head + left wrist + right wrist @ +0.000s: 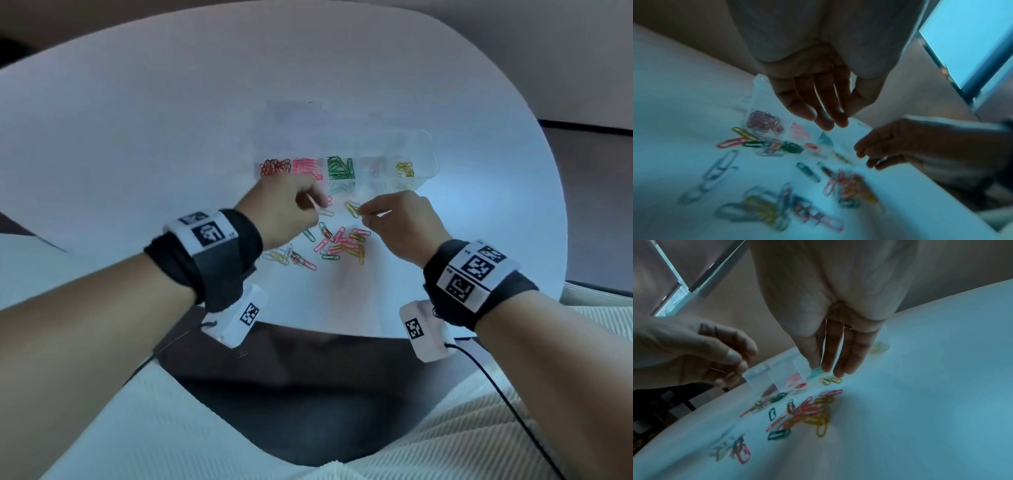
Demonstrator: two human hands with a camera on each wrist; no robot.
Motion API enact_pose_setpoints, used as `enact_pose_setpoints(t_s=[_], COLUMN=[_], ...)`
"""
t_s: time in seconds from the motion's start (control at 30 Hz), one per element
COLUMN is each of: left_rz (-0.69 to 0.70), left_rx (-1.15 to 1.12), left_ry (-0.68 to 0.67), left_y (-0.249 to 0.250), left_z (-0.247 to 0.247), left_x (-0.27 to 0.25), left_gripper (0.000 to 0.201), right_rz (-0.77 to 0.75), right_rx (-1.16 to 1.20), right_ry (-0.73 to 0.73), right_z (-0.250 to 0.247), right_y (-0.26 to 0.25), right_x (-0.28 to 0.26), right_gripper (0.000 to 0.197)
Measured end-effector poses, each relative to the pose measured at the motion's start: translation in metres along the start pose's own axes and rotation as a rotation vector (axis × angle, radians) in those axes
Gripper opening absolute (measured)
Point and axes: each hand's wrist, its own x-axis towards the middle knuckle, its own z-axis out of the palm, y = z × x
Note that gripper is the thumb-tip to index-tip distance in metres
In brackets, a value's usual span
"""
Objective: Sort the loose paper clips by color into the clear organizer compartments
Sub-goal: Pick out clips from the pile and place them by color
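Note:
The clear organizer (pixel 432 150) lies across the white table, holding dark red (pixel 274 167), pink (pixel 306 168), green (pixel 340 168) and yellow clips (pixel 405 169) in separate compartments. Loose mixed clips (pixel 339 245) are scattered in front of it. My left hand (pixel 317 205) hovers near the pink compartment and pinches a thin clip (pixel 718 370) whose colour I cannot tell. My right hand (pixel 830 371) points its straight fingers down just above two loose yellow clips (pixel 830 380), holding nothing that I can see.
The round table's near edge (pixel 308 330) curves just under my wrists, with dark floor below. Cream ribbed fabric (pixel 479 428) flanks it on both sides. A second clip cluster (pixel 291 258) lies to the left of the main pile. Black cables trail from the wrist cameras.

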Motion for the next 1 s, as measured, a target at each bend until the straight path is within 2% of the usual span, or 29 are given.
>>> enact_pose_setpoints(t_s=[0.17,0.3,0.47,0.67,0.8,0.87,0.93,1.0], left_rz=[0.090,0.169,0.179,0.191,0.176,0.055,-0.093,-0.215], left_rx=[0.264,0.412,0.479,0.492,0.327,0.183,-0.054,-0.416], left_ry=[-0.147,-0.163,-0.174,-0.150,-0.094,-0.057,-0.033,-0.018], left_y=[-0.013,-0.022,-0.028,-0.029,-0.027,-0.022,-0.018,-0.014], left_z=[0.021,0.039,0.048,0.052,0.047,0.038,0.028,0.018], left_x=[-0.002,0.006,0.008,0.008,0.006,0.005,0.007,0.009], left_gripper=[0.018,0.025,0.022,0.026,0.035,0.032,0.027,0.023], right_rz=[-0.023,-0.082,-0.049,0.008,0.029,0.072,0.191,0.312], right_rx=[-0.113,-0.212,-0.202,-0.213,-0.193,-0.091,0.224,0.662], right_ry=[-0.044,-0.036,0.002,-0.042,-0.056,-0.060,-0.066,-0.120], right_z=[0.012,0.015,0.016,0.022,0.023,0.016,0.008,0.001], right_y=[0.014,0.018,0.020,0.023,0.022,0.016,0.010,0.003], right_x=[-0.002,-0.004,-0.001,0.003,0.000,0.000,0.004,0.005], right_gripper=[0.017,0.015,0.017,0.024,0.020,0.014,0.019,0.024])
